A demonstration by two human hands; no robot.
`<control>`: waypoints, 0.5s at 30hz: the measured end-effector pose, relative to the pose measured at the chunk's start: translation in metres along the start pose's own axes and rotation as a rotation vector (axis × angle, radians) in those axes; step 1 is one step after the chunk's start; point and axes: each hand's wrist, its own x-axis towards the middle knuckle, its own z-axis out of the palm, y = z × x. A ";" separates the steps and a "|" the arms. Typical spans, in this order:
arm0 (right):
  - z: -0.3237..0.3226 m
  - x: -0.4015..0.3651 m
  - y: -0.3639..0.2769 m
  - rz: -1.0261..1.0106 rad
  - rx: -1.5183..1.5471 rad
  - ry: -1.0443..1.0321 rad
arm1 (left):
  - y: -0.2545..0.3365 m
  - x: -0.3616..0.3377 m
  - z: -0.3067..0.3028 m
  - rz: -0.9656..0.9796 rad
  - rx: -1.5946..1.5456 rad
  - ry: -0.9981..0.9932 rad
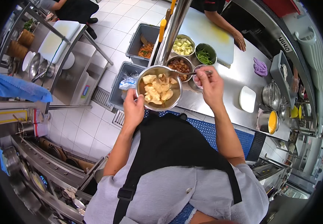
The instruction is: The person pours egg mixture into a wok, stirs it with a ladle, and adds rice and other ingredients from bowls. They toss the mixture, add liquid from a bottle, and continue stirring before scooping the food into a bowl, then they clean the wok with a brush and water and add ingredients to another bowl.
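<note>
My left hand (134, 109) grips the near-left rim of a round metal bowl (176, 98), thumb over the edge. Pale yellowish chunks of food (157, 89) lie inside it. Between the thumb and fingers of my right hand (210, 84) is the handle of a metal spoon (192, 72), its head down among the chunks at the bowl's right side. Close by stand a bowl of browned diced pieces (179, 66), a bowl of pale green cubes (183, 45) and a bowl of green strips (205, 54). My right hand partly hides another small bowl (196, 83).
A white cutting board (215, 31) lies on the steel counter (228, 87), with another person's hand (240, 40) beside it. Right of me are a white dish (247, 99), a purple cloth (260, 67) and a metal pot (267, 121). Grey bins (116, 87) stand at left.
</note>
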 end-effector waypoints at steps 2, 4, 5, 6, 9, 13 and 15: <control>-0.001 0.004 -0.024 -0.087 -0.078 0.051 | 0.001 0.004 0.004 -0.008 -0.013 -0.014; -0.010 0.013 -0.034 -0.136 -0.219 0.088 | -0.003 0.005 0.007 0.006 -0.039 -0.008; -0.009 0.020 -0.038 -0.138 -0.318 0.032 | -0.008 0.007 0.007 0.015 -0.026 0.003; -0.010 0.027 -0.042 -0.143 -0.418 -0.022 | -0.013 0.008 0.006 0.028 -0.015 0.013; 0.005 0.056 -0.013 -0.124 -0.680 -0.263 | -0.004 0.007 0.000 -0.024 -0.025 0.023; 0.019 0.101 0.026 -0.020 -0.766 -0.608 | -0.014 0.005 -0.008 0.032 -0.031 0.052; 0.008 0.134 0.048 -0.221 -0.764 -0.356 | -0.007 0.001 -0.018 0.040 0.113 0.029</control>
